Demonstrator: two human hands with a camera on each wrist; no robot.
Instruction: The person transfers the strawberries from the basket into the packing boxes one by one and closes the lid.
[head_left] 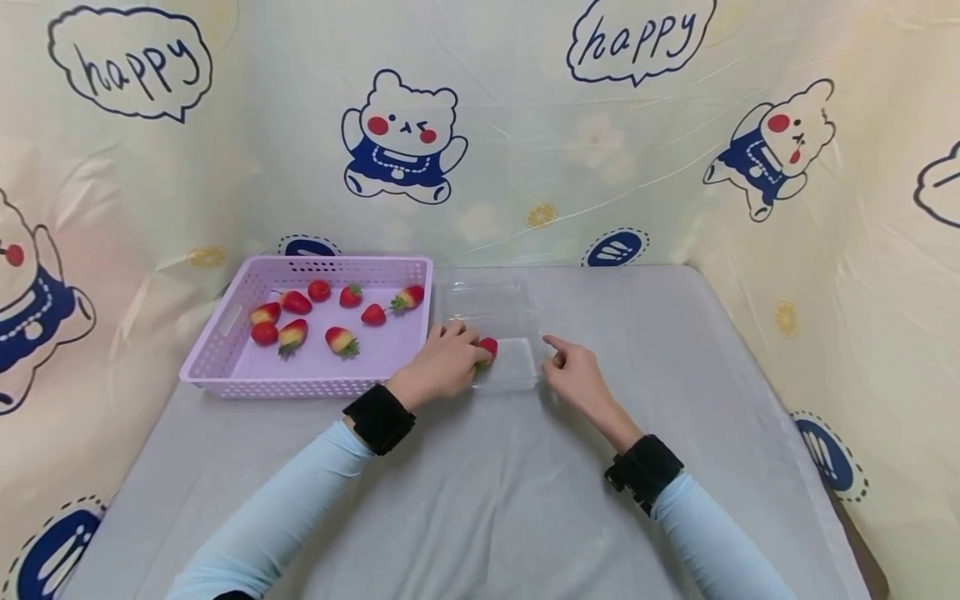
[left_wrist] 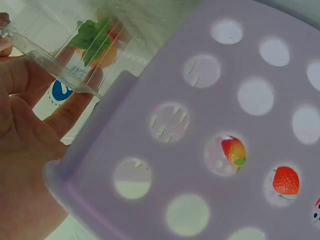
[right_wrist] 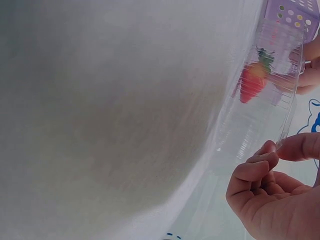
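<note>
A clear plastic box (head_left: 516,367) with its lid (head_left: 487,298) folded back stands beside the basket. My left hand (head_left: 444,363) reaches into the box at its left side and pinches a red strawberry (head_left: 490,347). In the right wrist view, the strawberry (right_wrist: 253,84) shows through the clear wall, red tip down and green leaves (right_wrist: 265,57) up. My right hand (head_left: 579,377) pinches the box's right rim between thumb and index finger, its other fingers curled in. Through the wall in the left wrist view, my left fingers (left_wrist: 75,107) reach near the leaves (left_wrist: 95,42).
Left of the box, a lilac perforated basket (head_left: 300,388) holds several strawberries (head_left: 292,335), some red and some with yellow tops. Its wall (left_wrist: 165,165) fills much of the left wrist view. A grey cloth (head_left: 637,333) covers the table, and a printed curtain (head_left: 510,142) hangs behind.
</note>
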